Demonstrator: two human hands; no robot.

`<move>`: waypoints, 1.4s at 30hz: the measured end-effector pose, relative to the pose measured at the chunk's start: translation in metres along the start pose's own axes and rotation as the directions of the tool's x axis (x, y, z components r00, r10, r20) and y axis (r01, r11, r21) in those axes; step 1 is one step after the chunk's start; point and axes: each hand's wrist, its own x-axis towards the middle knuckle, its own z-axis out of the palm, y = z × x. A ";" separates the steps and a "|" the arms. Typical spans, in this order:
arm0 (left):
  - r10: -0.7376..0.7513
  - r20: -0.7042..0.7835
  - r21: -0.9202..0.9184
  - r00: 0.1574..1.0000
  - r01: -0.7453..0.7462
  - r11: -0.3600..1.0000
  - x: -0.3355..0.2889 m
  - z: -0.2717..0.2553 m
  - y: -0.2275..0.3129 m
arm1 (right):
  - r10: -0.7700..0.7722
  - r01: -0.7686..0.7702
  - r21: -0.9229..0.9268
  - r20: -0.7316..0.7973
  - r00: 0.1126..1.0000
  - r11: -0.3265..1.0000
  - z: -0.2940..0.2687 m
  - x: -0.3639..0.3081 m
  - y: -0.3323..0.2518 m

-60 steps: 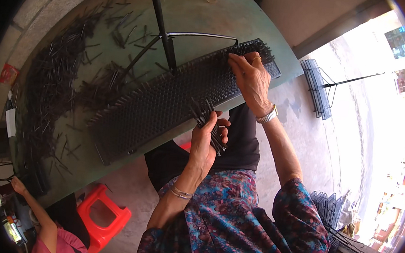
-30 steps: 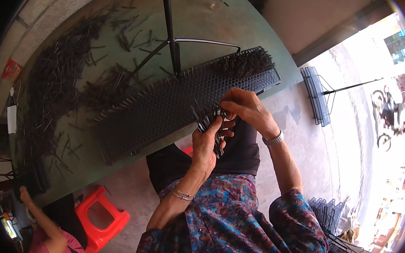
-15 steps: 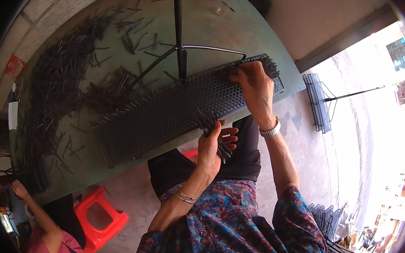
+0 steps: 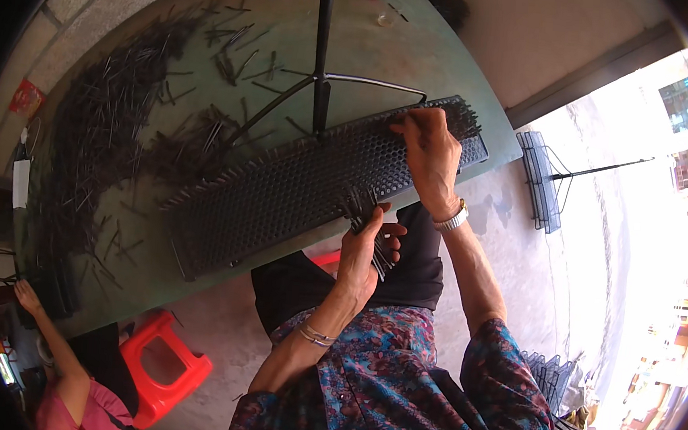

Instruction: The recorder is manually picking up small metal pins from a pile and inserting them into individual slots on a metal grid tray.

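A long black board [image 4: 260,196] full of small holes lies near the table's front edge, with rows of short dark bristles standing along its far side and right end. A black pole with side braces [image 4: 321,60] rises behind it. My left hand [image 4: 364,245] is closed round a bundle of thin dark strips [image 4: 358,206], just over the board's near edge. Over the right half of the board, my right hand [image 4: 431,151] is bent in a pinch, fingertips among the bristles. What the pinch holds is hidden by the fingers.
Loose dark strips [image 4: 95,143] are heaped on the green table [image 4: 232,97]. Another person's hand [image 4: 28,297] touches the table's left end, near a red stool [image 4: 162,366]. On the floor at right lies a similar board with a pole [image 4: 540,182].
The view has shifted slightly, so the table and board appear a little further right. My right fingertips have moved slightly left along the board. My left hand keeps its bundle.
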 end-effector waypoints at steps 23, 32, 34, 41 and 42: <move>0.119 0.058 -0.051 0.991 -0.116 0.992 -0.024 -0.003 0.020 | -0.026 0.043 -0.180 0.097 0.995 0.983 0.001 0.001 0.006; 0.861 -0.408 0.315 0.303 -0.838 0.445 -0.101 -0.127 0.152 | -0.077 0.168 -0.351 0.258 0.963 0.921 0.001 0.012 0.005; 0.889 -0.427 0.409 0.165 -0.842 0.352 -0.094 -0.165 0.172 | -0.090 0.168 -0.365 0.220 0.971 0.916 0.005 0.012 0.012; 0.939 -0.344 0.802 0.021 -0.513 0.305 -0.039 -0.263 0.163 | -0.214 0.255 -0.359 0.150 0.965 0.898 0.015 0.012 0.007; 0.961 -0.261 0.770 0.089 -0.582 0.263 -0.035 -0.260 0.159 | -0.206 0.252 -0.408 0.155 0.966 0.877 0.013 0.012 0.006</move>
